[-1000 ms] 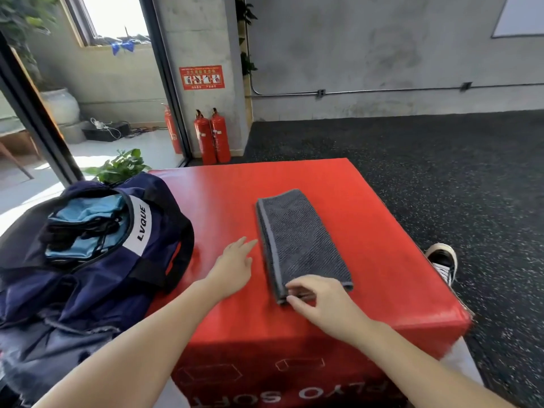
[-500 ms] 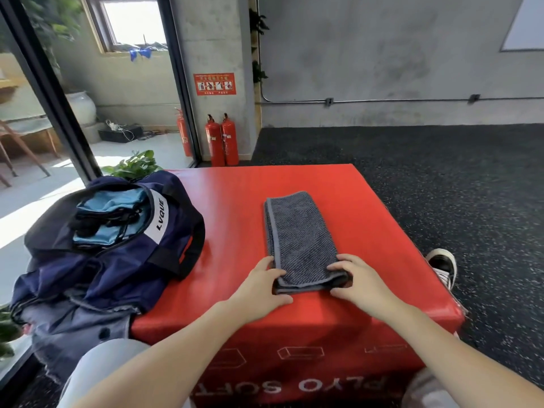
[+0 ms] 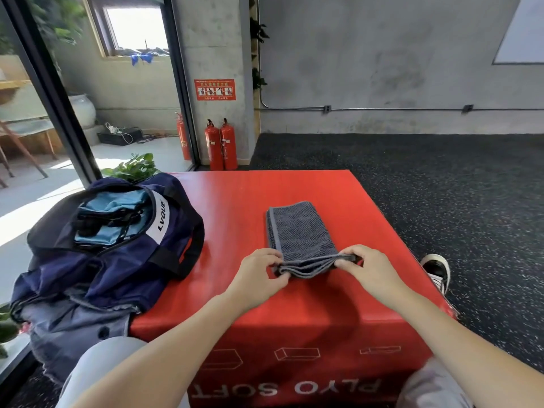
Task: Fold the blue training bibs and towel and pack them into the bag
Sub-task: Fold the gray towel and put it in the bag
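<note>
Concrete walls and speckled black flooring surround a red padded box [image 3: 241, 219], lettered "PLYO SOFT" on its near face and serving as the counter. On its top lies the grey towel [image 3: 298, 231], folded into a narrow strip whose long axis runs away from the person, near end toward the body. Left hand [image 3: 256, 275] pinches the near left corner of the strip; right hand [image 3: 368, 272] pinches the near right corner. Both grips are closed on the layered edge, which is lifted slightly off the box, while the far end rests flat. Judged from this, the coming fold carries the near end forward along the long axis onto the far end. The navy bag [image 3: 123, 254], marked "LVQUE" on a white panel, sits open at the left edge of the box, well apart from the towel and nearer the left hand; blue bibs [image 3: 112, 213] already lie inside its mouth. Two red extinguishers [image 3: 221, 144] stand under a red wall sign [image 3: 215, 89] whose writing is too small to read.
</note>
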### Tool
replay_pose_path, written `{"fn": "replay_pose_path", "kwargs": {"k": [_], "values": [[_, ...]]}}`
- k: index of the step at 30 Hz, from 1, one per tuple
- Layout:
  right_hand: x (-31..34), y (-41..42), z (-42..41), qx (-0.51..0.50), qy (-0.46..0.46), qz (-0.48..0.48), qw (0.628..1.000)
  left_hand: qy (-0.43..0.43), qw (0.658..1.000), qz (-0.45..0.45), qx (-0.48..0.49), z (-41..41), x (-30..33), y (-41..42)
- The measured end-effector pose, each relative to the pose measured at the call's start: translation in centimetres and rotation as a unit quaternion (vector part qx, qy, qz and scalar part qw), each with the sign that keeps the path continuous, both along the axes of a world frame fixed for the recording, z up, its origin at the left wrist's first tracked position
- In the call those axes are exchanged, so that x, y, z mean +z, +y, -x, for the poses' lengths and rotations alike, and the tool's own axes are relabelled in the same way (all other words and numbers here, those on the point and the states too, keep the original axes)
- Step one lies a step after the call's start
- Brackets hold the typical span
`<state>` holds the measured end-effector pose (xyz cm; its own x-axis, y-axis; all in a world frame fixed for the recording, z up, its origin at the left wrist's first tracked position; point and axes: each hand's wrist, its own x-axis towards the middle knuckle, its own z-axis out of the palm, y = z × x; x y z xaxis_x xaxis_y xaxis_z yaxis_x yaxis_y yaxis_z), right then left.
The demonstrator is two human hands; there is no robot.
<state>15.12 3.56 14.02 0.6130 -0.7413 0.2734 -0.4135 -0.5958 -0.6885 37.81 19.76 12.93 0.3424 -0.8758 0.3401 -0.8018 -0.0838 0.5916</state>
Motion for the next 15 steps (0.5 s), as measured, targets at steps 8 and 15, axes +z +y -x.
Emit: {"fn": "replay_pose_path", "kwargs": {"k": [8, 15], "values": [[3.0, 0.2, -0.3, 0.063, -0.024, -0.087, 0.994, 0.161, 0.985, 0.065, -0.018, 1.0, 2.4, 1.1], [3.1, -1.3, -3.5, 0.037, -0.036, -0.155, 0.987, 0.286, 0.955, 0.072, 0.026, -0.3, 2.3, -1.3]]}}
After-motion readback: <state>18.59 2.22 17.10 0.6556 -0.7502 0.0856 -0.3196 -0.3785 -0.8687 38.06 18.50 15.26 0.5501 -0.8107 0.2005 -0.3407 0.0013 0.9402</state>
